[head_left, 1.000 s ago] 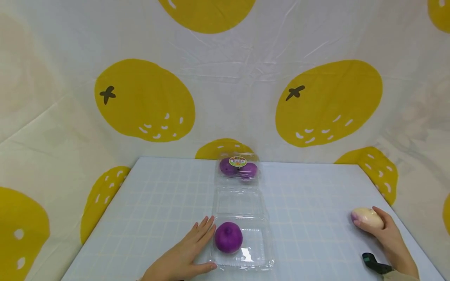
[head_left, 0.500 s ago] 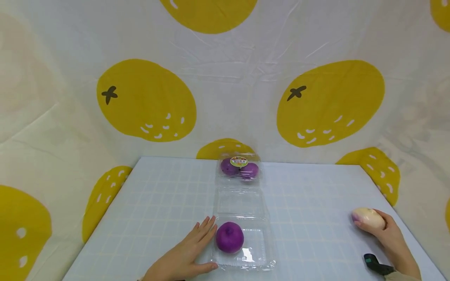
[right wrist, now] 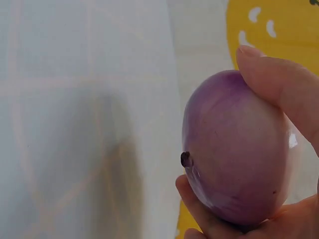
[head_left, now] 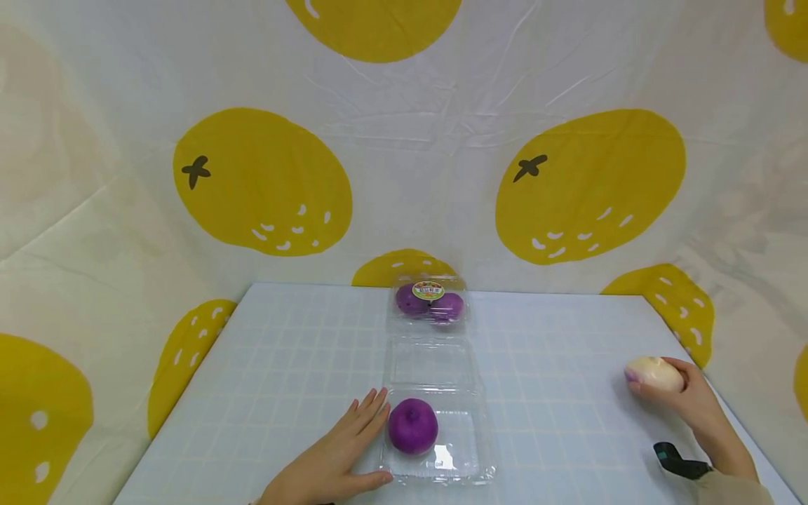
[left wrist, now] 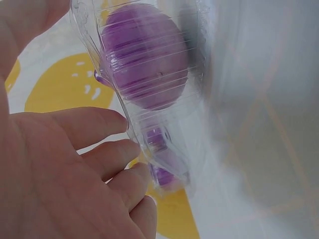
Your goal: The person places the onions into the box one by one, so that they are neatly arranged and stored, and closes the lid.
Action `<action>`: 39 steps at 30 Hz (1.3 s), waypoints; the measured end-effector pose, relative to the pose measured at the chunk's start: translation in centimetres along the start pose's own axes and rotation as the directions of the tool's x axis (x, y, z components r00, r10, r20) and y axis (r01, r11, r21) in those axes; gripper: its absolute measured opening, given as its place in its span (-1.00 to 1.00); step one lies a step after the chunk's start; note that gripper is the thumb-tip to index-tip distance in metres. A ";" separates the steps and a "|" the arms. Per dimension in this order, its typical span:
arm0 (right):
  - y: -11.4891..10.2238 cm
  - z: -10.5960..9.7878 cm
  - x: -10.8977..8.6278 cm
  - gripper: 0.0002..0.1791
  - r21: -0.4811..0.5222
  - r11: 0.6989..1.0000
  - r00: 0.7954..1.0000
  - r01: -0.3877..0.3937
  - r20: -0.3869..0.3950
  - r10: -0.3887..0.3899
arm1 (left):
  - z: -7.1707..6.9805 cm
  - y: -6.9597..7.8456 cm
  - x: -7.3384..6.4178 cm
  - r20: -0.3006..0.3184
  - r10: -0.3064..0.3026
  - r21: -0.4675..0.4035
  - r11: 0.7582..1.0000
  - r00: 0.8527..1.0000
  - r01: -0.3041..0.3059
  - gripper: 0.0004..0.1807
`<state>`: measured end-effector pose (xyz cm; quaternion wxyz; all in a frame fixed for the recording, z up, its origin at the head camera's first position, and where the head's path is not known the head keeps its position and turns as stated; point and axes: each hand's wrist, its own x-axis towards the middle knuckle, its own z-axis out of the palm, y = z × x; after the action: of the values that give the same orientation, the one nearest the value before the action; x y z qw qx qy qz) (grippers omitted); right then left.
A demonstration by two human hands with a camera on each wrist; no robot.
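Note:
At the right side of the table my right hand (head_left: 694, 400) grips an oval, egg-shaped fruit (head_left: 656, 374), cream and purple with a small dark stem, held just above the surface. In the right wrist view the thumb and fingers wrap around this fruit (right wrist: 239, 149). On the left, my left hand (head_left: 334, 456) lies with extended fingers at the left edge of an open clear plastic clamshell box (head_left: 463, 449); the fingertips seem to touch its rim. Inside the box's near half rests a round purple fruit (head_left: 413, 426), seen through the plastic in the left wrist view.
Behind the open box's lid (head_left: 429, 361) stands a closed clear box (head_left: 459, 287) with two purple fruits and an oval label. The table (head_left: 549, 365) wears a pale checked cloth. A white curtain (head_left: 429, 175) printed with yellow fruits surrounds it.
My right hand has lifted the oval fruit slightly off the table and shifted a little away from me. The left hand, the open box and the round purple fruit have stayed put.

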<state>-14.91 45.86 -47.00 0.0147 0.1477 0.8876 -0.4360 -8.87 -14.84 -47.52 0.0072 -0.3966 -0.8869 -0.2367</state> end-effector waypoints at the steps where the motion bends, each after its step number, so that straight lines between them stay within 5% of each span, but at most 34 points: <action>1: -0.3 0.0 0.0 0.09 0.001 1.000 1.000 -0.003 0.003 0.003 | 0.0 0.0 0.0 -0.003 0.001 0.003 1.000 1.000 -0.001 -0.03; 24: -10.2 3.2 -4.9 -0.02 -0.040 0.963 0.964 0.266 -0.022 -0.267 | 0.0 0.1 0.0 0.022 -0.024 -0.012 1.000 0.999 0.025 -0.02; 33: -13.2 5.2 -7.0 -0.01 -0.054 0.928 0.929 0.369 -0.001 -0.369 | 0.0 0.2 0.0 0.040 -0.040 -0.019 0.999 0.998 0.041 -0.01; 39: -14.5 6.8 -8.2 -0.04 -0.037 0.886 0.886 0.462 -0.018 -0.463 | 0.1 0.1 0.1 0.031 -0.028 -0.012 1.000 0.999 0.028 -0.01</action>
<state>-11.73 30.21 -38.80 -0.0990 -0.0626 0.9041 -0.4110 -8.84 -14.72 -47.54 -0.0120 -0.3878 -0.8909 -0.2360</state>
